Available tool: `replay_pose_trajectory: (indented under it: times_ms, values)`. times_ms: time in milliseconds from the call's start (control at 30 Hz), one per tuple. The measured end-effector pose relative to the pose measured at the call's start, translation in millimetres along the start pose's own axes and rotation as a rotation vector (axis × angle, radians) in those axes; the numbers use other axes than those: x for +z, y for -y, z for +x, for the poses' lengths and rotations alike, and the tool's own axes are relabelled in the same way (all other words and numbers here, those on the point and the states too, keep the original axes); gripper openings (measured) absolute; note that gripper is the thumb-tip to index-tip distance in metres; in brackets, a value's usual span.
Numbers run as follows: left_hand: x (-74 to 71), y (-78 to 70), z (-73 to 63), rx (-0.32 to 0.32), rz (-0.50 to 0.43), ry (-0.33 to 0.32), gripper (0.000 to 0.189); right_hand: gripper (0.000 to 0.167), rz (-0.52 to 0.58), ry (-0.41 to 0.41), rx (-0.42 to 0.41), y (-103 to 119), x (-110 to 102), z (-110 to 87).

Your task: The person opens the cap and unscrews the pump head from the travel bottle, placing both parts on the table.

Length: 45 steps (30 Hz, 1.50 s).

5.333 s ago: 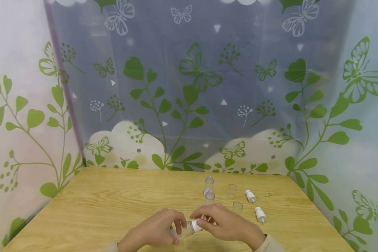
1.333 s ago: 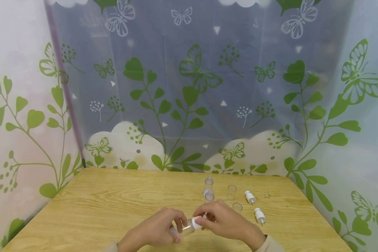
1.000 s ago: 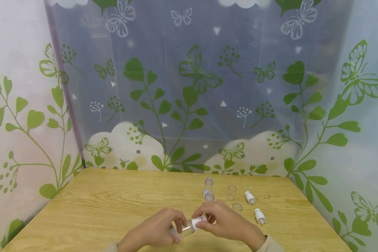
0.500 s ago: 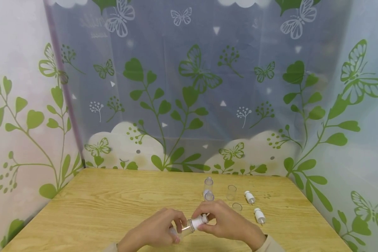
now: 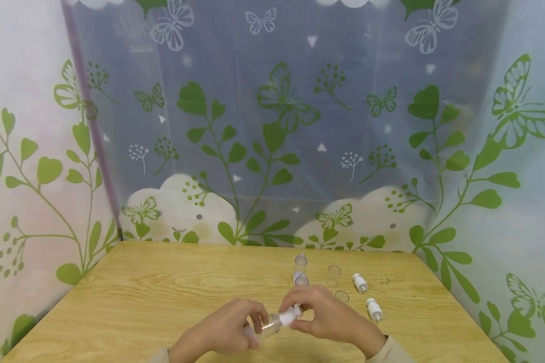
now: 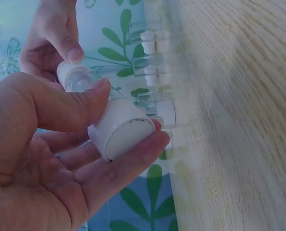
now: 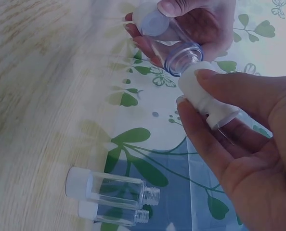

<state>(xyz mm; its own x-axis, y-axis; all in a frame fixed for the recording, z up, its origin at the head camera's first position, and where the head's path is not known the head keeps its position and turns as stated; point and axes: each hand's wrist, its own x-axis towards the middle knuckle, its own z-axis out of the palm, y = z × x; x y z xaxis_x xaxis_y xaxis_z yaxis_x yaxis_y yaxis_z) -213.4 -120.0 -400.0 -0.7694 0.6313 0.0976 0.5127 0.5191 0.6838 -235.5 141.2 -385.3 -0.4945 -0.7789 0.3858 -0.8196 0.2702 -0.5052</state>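
Note:
My left hand (image 5: 227,325) grips a small clear bottle (image 5: 269,328) around its white base (image 6: 121,130), thumb on one side and fingers on the other. The bottle lies tilted above the table, its round mouth toward my right hand. My right hand (image 5: 329,313) pinches a white pump head (image 5: 290,316) between thumb and fingers. The collar of the pump head sits right at the bottle's mouth, and in the right wrist view the rim (image 7: 184,58) shows uncovered. Part of the bottle is hidden by the left fingers.
Two more clear bottles (image 7: 116,188) with white bases and threaded necks stand upright beyond my hands. Right of them are two clear caps (image 5: 334,276) and two white pump heads (image 5: 374,309), on a wooden table (image 5: 163,282). A printed curtain (image 5: 236,151) hangs behind.
The right hand has moved slightly right with the pump head, drawing it outward from the bottle's neck, whose rim now shows more. Earlier it sat closer on the neck. The left hand stays nearly still.

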Motion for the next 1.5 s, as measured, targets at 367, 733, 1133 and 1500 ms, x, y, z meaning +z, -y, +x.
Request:
replay_pose_trajectory:
  times_ms: [367,733,1133,1500]
  values:
    - [0.3,2.2,0.8,0.002,0.022,-0.009,0.04,0.019,-0.022,0.04,0.037,4.4,-12.7,-3.7]
    - [0.1,2.7,0.1,-0.013,0.021,-0.01,0.042,0.02,-0.005,0.056,0.094,6.1,-33.2,-11.8]
    - [-3.9,1.0,-1.5,-0.006,0.004,-0.011,0.039,0.019,-0.032,0.095,0.183,2.4,-59.3,-21.7]
    - [-3.7,2.6,-0.3,-0.035,-0.015,-0.007,0.039,0.016,-0.015,0.167,0.235,-8.5,-74.1,-39.7]
